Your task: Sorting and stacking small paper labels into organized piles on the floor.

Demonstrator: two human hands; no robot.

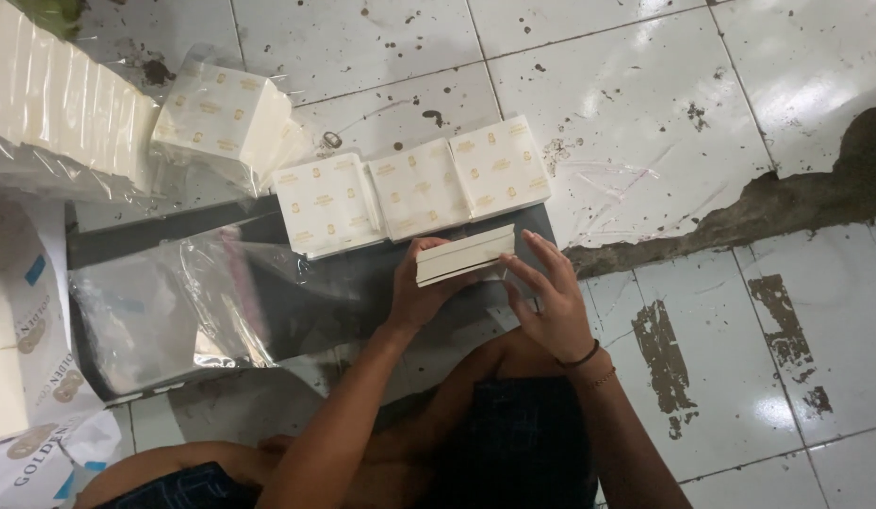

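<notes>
My left hand grips a small stack of white paper napkins from its left end, holding it on edge above a dark flat board. My right hand rests against the stack's right end with the fingers spread. Just beyond the stack, three square piles of white napkins with gold prints lie side by side in a row on the board's far edge.
A crumpled clear plastic bag lies on the board's left part. Another wrapped napkin pile and a long block of white napkins sit at top left. White printed packaging lies at the left. The tiled floor is stained and chipped.
</notes>
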